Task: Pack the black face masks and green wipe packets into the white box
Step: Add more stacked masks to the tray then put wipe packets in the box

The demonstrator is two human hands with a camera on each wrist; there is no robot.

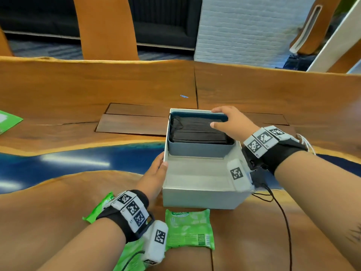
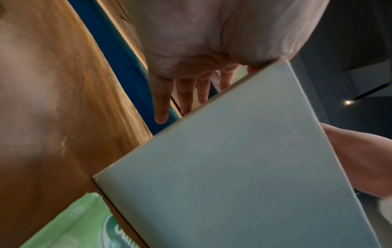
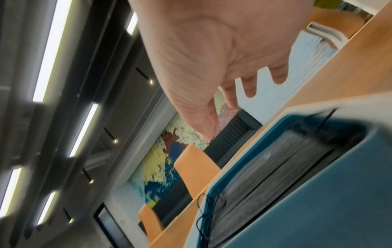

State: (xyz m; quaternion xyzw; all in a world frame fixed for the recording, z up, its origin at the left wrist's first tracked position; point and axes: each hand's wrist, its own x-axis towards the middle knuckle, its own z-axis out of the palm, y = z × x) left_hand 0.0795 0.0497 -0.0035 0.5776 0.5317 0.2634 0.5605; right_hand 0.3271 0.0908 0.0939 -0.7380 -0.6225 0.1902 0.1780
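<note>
The white box (image 1: 201, 198) stands open on the wooden table. A blue tray (image 1: 195, 151) fills its far half and carries a stack of black face masks (image 1: 197, 132); the near half shows bare white floor. My left hand (image 1: 156, 169) rests against the box's left wall, fingers (image 2: 161, 104) straight along the outside and thumb on the rim. My right hand (image 1: 224, 118) hovers over the tray's far right corner, fingers spread and holding nothing. One green wipe packet (image 1: 188, 229) lies just before the box. Two more (image 1: 99, 208) (image 1: 130, 253) lie partly under my left wrist.
A black cable (image 1: 281, 208) runs from my right wrist down past the box's right corner. A flat green item (image 1: 9, 120) lies at the far left table edge, and a small blue object (image 1: 184, 96) lies beyond the box. Wooden chairs stand behind the table.
</note>
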